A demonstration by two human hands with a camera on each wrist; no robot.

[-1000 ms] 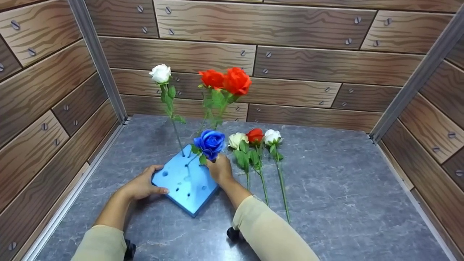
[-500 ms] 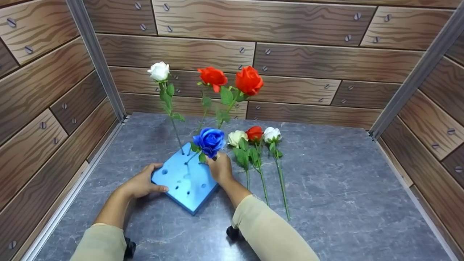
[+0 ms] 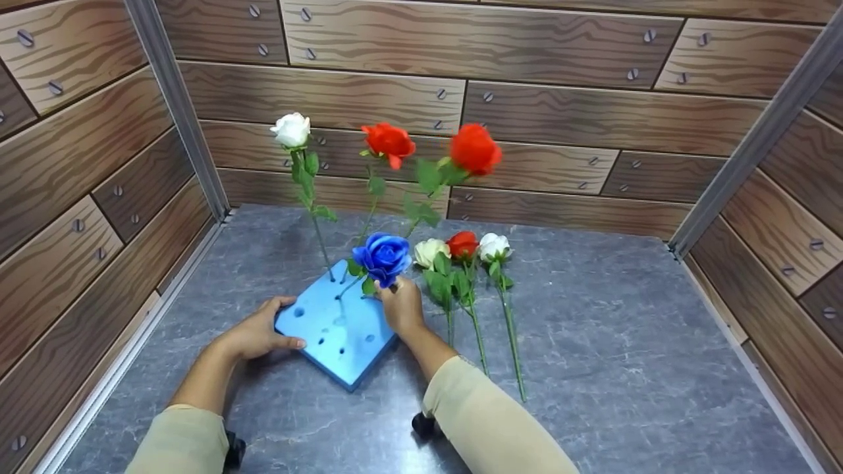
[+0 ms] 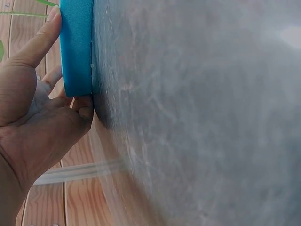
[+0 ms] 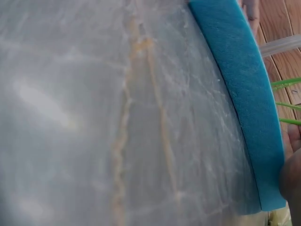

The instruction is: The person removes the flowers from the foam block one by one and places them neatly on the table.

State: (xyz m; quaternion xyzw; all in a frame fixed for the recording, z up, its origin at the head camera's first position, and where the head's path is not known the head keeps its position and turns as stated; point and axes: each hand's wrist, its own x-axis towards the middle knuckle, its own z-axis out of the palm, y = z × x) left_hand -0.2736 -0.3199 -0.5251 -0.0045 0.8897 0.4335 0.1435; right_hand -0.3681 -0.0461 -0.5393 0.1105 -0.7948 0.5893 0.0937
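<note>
A blue foam block [image 3: 359, 355] with several holes lies turned corner-forward on the table. My left hand [image 3: 260, 332] grips its left corner, thumb on the top face; the left wrist view shows fingers [image 4: 84, 108] at the block's [image 4: 77, 52] lower edge. White [image 3: 291, 130], red [image 3: 388, 143] and blue [image 3: 382, 259] artificial roses stand in the block, the blue one leaning toward me. At the far right corner my right hand [image 3: 403, 306] holds a second red rose [image 3: 475, 150] low on its stem, tilted right. The blue bloom partly hides those fingertips and the stem's lower end.
Right of the block, a cream rose [image 3: 432, 253], a red rose [image 3: 463, 244] and a white rose [image 3: 494, 247] lie side by side on the grey marbled table [image 3: 632, 342]. Wood-patterned walls [image 3: 560, 118] enclose the back and both sides.
The held red rose has swung to the right, its bloom separating from the other red one. My left hand, the block and the remaining roses stay in place.
</note>
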